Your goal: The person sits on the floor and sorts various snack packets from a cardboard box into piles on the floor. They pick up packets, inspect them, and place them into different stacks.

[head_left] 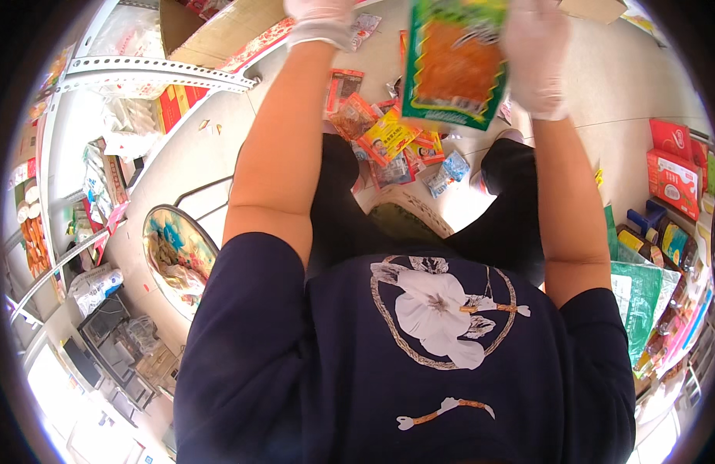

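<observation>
A green food packet (pixel 455 66) with a clear window showing orange-brown contents is held up at the top of the view, slightly blurred. My right hand (pixel 537 58), in a thin whitish glove, grips its right edge. My left hand (pixel 320 17), gloved too, is at the top edge apart from the packet; its fingers are cut off by the frame. Below the packet, between my feet, lies a loose pile of snack packets: a yellow one (pixel 388 138), a red one with a clear window (pixel 344 87) and a blue-white one (pixel 448 174), among several others.
White metal shelving (pixel 152 73) with bagged goods stands on the left. Close to my left side is a round folding stool (pixel 179 259) with a patterned seat. Red boxes (pixel 673 174), bottles and a green bag (pixel 639 305) line the right. An open cardboard box (pixel 218 39) sits at the upper left.
</observation>
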The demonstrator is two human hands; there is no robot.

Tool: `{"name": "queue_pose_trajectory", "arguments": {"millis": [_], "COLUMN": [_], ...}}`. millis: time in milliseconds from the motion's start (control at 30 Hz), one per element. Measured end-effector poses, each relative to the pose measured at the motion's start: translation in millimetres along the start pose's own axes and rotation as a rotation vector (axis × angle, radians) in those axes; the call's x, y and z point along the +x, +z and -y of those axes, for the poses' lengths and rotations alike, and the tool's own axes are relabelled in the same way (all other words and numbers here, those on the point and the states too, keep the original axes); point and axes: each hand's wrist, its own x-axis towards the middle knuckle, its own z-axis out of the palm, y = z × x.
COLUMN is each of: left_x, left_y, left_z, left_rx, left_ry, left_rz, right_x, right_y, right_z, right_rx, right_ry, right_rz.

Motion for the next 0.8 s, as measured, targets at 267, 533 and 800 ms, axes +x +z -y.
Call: {"name": "queue_pose_trajectory", "arguments": {"millis": [267,533,800], "left_x": [-20,-17,-8], "left_y": [30,21,9], "left_z": [-63,-67,-58], "left_rx": [-1.399,-1.152,-1.419], "left_ry": [-0.547,-0.405,-0.638], "left_rz": [0.418,0.357,0.168], "right_x": [6,10,13], "right_y": [-2,5,1], "right_z": [5,2,28], "right_rx": [0.831,1.118,1.583], "right_ry": [0.556,0.781,1.008], "right_rz": [-0.057,-0.050,0.314]}}
